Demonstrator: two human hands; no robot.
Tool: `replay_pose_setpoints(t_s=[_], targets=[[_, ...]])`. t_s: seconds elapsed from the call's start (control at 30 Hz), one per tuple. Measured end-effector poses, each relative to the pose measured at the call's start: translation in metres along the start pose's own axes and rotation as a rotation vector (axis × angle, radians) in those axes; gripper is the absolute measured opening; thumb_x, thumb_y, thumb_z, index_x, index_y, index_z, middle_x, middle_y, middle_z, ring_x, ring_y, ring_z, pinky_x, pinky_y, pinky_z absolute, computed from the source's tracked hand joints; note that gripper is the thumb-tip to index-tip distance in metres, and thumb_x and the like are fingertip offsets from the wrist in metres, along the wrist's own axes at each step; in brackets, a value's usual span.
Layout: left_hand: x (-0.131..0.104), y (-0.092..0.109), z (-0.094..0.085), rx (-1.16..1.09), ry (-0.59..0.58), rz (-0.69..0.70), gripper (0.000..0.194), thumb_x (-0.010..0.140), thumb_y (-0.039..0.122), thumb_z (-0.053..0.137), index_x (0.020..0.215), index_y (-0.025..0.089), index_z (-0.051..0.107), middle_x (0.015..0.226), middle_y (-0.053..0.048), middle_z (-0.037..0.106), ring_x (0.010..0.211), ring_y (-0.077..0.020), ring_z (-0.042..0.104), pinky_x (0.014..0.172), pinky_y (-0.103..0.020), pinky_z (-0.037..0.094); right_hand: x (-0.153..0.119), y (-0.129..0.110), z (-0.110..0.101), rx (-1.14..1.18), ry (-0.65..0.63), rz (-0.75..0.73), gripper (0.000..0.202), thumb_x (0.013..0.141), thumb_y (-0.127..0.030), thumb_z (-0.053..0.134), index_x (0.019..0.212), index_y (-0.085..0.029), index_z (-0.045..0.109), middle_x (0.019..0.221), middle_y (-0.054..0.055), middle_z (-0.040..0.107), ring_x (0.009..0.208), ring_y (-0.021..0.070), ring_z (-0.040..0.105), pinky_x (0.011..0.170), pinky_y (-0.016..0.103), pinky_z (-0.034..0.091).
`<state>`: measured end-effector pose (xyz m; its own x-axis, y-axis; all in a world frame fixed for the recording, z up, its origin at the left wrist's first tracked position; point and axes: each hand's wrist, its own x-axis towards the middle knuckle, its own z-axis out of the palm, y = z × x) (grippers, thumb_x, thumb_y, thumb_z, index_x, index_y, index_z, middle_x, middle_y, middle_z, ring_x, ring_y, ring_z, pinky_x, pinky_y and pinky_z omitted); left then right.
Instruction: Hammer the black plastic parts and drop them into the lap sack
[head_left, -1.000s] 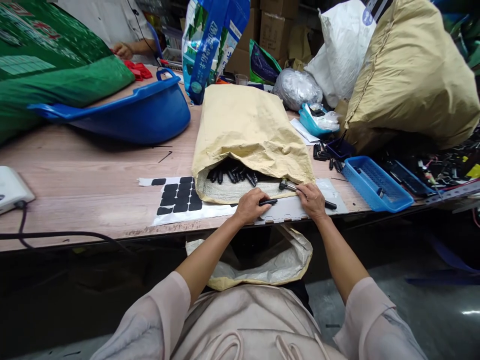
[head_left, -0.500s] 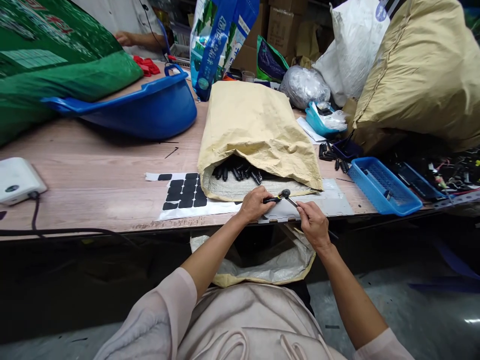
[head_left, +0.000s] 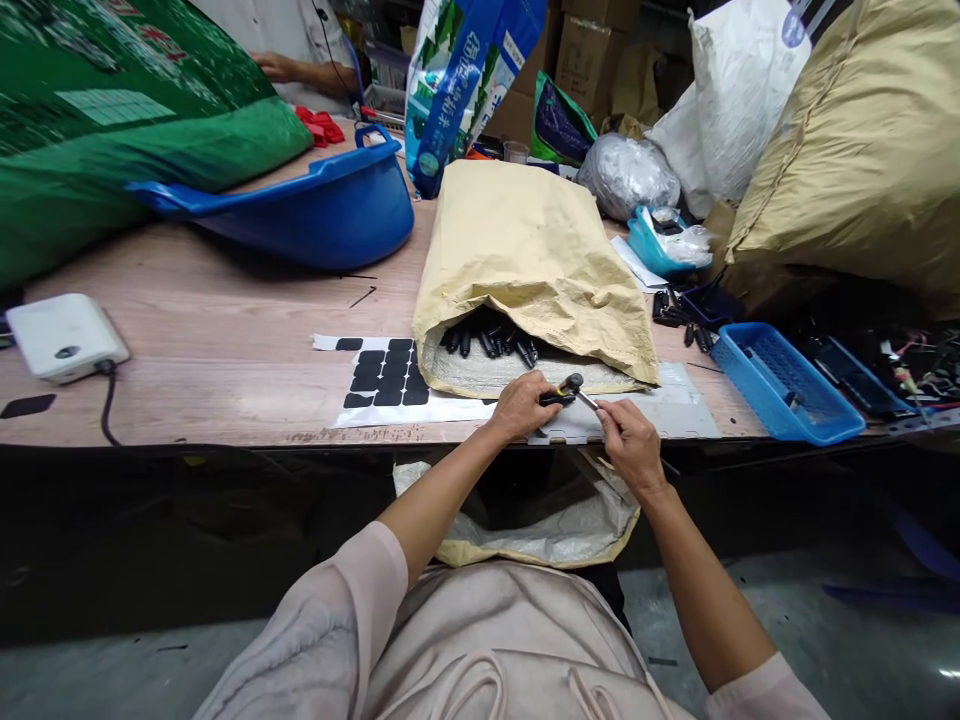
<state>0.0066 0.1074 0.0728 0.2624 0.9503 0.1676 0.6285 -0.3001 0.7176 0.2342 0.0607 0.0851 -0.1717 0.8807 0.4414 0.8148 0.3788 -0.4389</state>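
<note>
My left hand (head_left: 519, 405) is closed round a small black piece (head_left: 553, 398) with a touch of yellow at its end. In my right hand (head_left: 631, 440) is a thin metal rod (head_left: 588, 400), its far end meeting a dark rounded knob (head_left: 573, 382) beside the black piece. Whether rod and knob are one tool, I cannot tell. Both hands are at the table's front edge, just before a yellow woven sack (head_left: 525, 230). Several black pieces (head_left: 491, 335) show in its mouth. A second open sack (head_left: 555, 545) hangs below the edge, by my lap.
On the left are a blue basin (head_left: 300, 220), a white box with a cord (head_left: 67, 335) and a green sack (head_left: 150, 190). A sheet of black stickers (head_left: 386, 375) lies left of the sack. A blue basket (head_left: 787, 385) stands right. A person's arm (head_left: 315, 75) shows behind.
The view has turned slightly left, so the table's things sit farther right. Both hands keep their grips, with the rod still against the black piece.
</note>
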Motion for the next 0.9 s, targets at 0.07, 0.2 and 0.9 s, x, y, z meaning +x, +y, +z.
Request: replay_pose_setpoints(t_s=[0.07, 0.2, 0.9], targets=[[0.0, 0.001, 0.0, 0.009, 0.005, -0.006, 0.017, 0.086, 0.029, 0.077, 0.102, 0.026, 0.083, 0.093, -0.003, 0.067, 0.098, -0.0224, 0.066, 0.089, -0.033, 0.054, 0.013, 0.016, -0.001, -0.028, 0.03, -0.022, 0.037, 0.109, -0.043, 0.047, 0.116, -0.027, 0.079, 0.105, 0.009, 0.077, 0.1, 0.0244, 0.071, 0.09, 0.036, 0.057], [-0.001, 0.002, 0.0, 0.048, -0.005, -0.01, 0.021, 0.084, 0.032, 0.083, 0.103, 0.025, 0.081, 0.097, -0.004, 0.068, 0.101, -0.024, 0.066, 0.091, -0.034, 0.054, 0.043, 0.056, 0.0, -0.158, 0.041, -0.059, 0.028, 0.104, -0.038, 0.055, 0.108, -0.027, 0.081, 0.097, 0.008, 0.075, 0.095, 0.0252, 0.066, 0.09, 0.039, 0.055], [-0.128, -0.01, 0.047, 0.227, -0.575, 0.083, 0.018, 0.1, 0.033, 0.061, 0.111, 0.024, 0.072, 0.109, -0.009, 0.076, 0.1, -0.026, 0.074, 0.087, -0.036, 0.055, 0.048, 0.085, 0.016, -0.234, 0.036, -0.055, 0.022, 0.1, -0.031, 0.058, 0.109, -0.027, 0.078, 0.102, 0.008, 0.071, 0.098, 0.0271, 0.057, 0.092, 0.042, 0.049]])
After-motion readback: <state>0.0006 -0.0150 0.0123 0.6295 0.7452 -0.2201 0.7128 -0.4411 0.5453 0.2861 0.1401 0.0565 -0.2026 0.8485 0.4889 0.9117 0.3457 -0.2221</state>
